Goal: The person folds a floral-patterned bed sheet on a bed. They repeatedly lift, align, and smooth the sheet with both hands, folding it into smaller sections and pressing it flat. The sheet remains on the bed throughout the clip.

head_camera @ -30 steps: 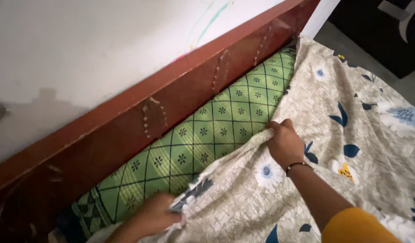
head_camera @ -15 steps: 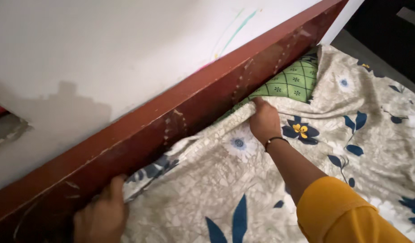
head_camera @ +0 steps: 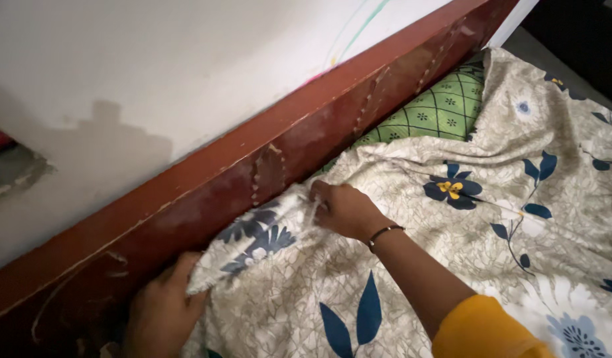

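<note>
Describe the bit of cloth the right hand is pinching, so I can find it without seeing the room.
Start at the dark red wooden bed board under the white wall. Against its face lies a beige floral bedsheet, and the right hand pinches its bunched edge beside the board. Unlike the green checked mattress cover showing further along, this cloth is pale with navy leaves and flowers.

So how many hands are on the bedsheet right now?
2: the left hand at the sheet's edge by the red board; the right hand pinching the bedsheet further along.
</note>
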